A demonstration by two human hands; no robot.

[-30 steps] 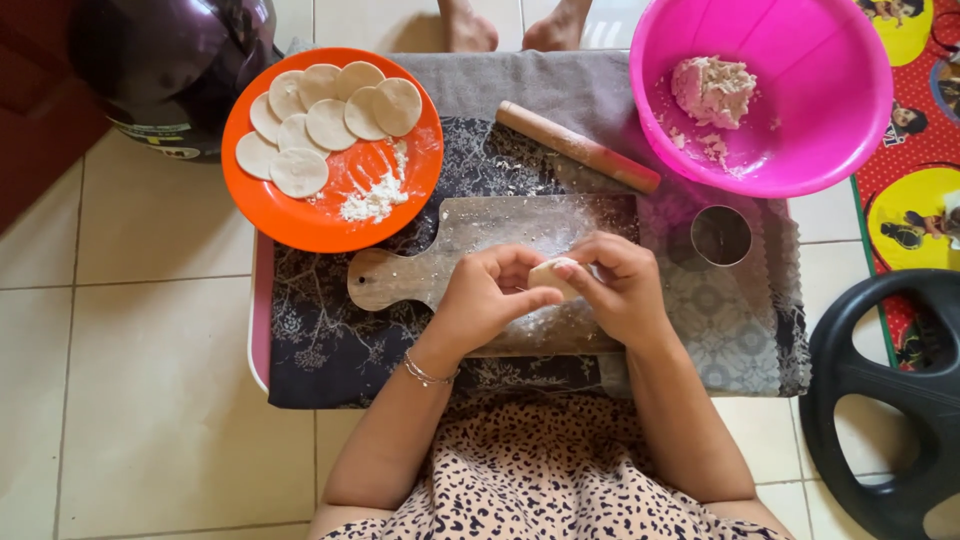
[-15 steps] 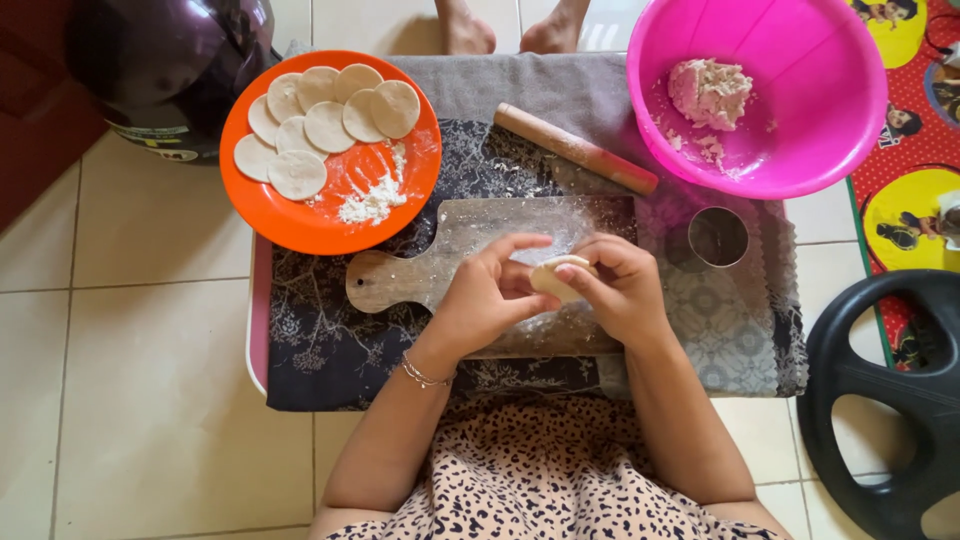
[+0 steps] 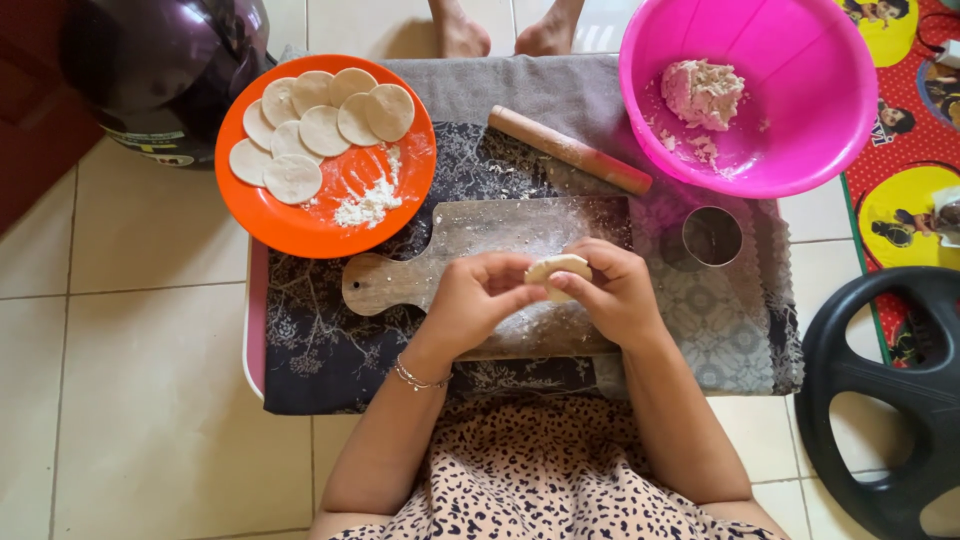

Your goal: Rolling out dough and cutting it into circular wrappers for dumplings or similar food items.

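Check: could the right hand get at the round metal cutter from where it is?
Probably yes. The cutter stands on the cloth just beyond the right hand, nothing between them, but both hands hold a dough piece, so that hand is occupied.

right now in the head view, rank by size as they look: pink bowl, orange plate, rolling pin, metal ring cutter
1. pink bowl, largest
2. orange plate
3. rolling pin, long but thin
4. metal ring cutter, smallest

All sit at about the same height, so nearness to the camera barely skews this.
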